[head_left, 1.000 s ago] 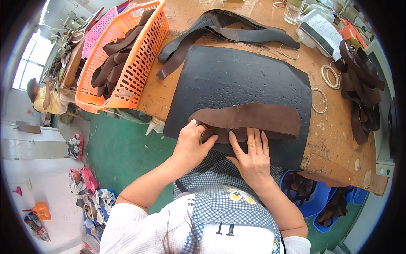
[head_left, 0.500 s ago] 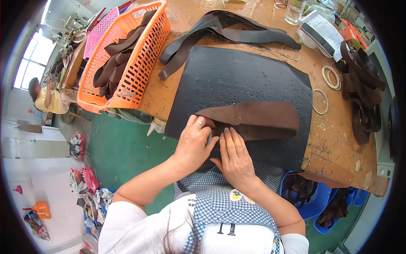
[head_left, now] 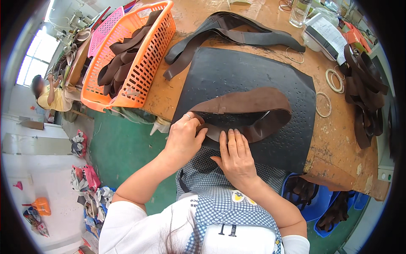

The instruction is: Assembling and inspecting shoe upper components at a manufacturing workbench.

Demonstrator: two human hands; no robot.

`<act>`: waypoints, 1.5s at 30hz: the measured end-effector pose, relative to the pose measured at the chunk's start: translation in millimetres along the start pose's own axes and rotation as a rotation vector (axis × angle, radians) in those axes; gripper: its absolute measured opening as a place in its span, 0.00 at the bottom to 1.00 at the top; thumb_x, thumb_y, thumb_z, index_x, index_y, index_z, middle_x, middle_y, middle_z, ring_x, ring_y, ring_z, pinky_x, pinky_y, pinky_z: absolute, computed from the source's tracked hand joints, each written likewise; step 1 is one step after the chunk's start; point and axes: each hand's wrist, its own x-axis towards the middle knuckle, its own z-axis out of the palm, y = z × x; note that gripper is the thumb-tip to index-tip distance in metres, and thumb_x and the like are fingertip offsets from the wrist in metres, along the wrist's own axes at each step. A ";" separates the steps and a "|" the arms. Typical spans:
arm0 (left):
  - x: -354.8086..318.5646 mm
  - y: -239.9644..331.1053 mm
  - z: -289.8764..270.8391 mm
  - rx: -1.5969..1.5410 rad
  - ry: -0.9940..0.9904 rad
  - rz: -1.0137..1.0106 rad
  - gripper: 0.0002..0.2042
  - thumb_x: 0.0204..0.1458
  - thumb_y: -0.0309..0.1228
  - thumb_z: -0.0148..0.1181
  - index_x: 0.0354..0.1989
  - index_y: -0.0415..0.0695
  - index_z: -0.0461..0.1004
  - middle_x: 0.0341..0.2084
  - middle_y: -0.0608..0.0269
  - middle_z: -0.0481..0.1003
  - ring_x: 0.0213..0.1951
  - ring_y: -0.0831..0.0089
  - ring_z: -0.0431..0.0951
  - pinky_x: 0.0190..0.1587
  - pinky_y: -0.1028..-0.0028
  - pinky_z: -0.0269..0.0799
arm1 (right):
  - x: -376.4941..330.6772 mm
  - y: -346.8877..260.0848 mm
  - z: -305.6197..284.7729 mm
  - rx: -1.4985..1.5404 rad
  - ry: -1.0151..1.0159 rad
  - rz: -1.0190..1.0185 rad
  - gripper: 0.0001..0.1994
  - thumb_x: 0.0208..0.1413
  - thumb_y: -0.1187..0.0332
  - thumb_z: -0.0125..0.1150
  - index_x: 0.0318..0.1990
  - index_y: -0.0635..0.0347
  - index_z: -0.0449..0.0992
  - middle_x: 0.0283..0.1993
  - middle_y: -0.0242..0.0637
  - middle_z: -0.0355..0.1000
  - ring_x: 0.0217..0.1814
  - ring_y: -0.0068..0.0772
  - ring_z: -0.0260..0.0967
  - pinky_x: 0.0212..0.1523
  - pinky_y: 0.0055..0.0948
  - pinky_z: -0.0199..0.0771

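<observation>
A brown leather-like strap forms a wide loop on the black, pitted mat. My left hand has its fingers closed round the loop's left end, a ring on one finger. Flat on the strap's near side, close to the mat's front edge, rests my right hand with its fingers stretched out. The loop stands on its edge, open in the middle, and curves round at the right.
On the worn wooden table, an orange basket of brown straps stands at the left. Long dark straps lie beyond the mat. More straps, pale rings and a glass are at the right. Blue bins stand below.
The strap has opened from a narrow, flattened band into a wide, rounded loop. My left hand has moved slightly left with its end. My right hand stays on the strap's near side.
</observation>
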 end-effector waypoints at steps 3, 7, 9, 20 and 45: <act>0.6 -0.2 1.0 0.006 -0.011 0.024 0.05 0.47 0.23 0.65 0.29 0.32 0.77 0.35 0.51 0.76 0.35 0.54 0.80 0.40 0.63 0.77 | -2.3 -0.4 1.5 -0.077 -0.033 -0.013 0.35 0.57 0.49 0.59 0.63 0.70 0.67 0.60 0.60 0.67 0.65 0.56 0.64 0.67 0.47 0.65; 0.0 2.6 1.3 0.070 -0.009 0.065 0.05 0.47 0.22 0.64 0.28 0.32 0.77 0.34 0.51 0.76 0.33 0.54 0.80 0.39 0.62 0.77 | -0.4 -3.4 0.7 -0.053 -0.019 -0.007 0.36 0.51 0.50 0.65 0.63 0.65 0.68 0.60 0.61 0.66 0.64 0.58 0.64 0.66 0.48 0.66; -1.0 0.1 5.2 0.052 0.046 0.048 0.06 0.48 0.23 0.66 0.28 0.32 0.78 0.34 0.56 0.78 0.31 0.61 0.81 0.35 0.67 0.76 | -0.3 -4.8 0.8 -0.064 -0.037 0.001 0.36 0.51 0.49 0.65 0.64 0.63 0.69 0.60 0.61 0.65 0.64 0.58 0.64 0.65 0.49 0.66; -4.1 6.7 2.5 0.166 -0.016 0.147 0.11 0.47 0.18 0.61 0.40 0.32 0.72 0.38 0.48 0.72 0.43 0.51 0.76 0.44 0.62 0.75 | 17.0 -11.3 -8.0 -0.056 -0.024 0.042 0.29 0.54 0.51 0.63 0.59 0.62 0.73 0.55 0.57 0.68 0.60 0.55 0.66 0.59 0.48 0.69; 17.5 2.0 -42.3 -0.244 -0.334 0.610 0.15 0.45 0.26 0.69 0.43 0.45 0.76 0.27 0.71 0.73 0.43 0.70 0.76 0.71 0.46 0.49 | 36.2 45.0 -76.7 0.534 -0.052 0.038 0.06 0.48 0.73 0.68 0.34 0.61 0.79 0.32 0.39 0.75 0.39 0.43 0.74 0.55 0.41 0.70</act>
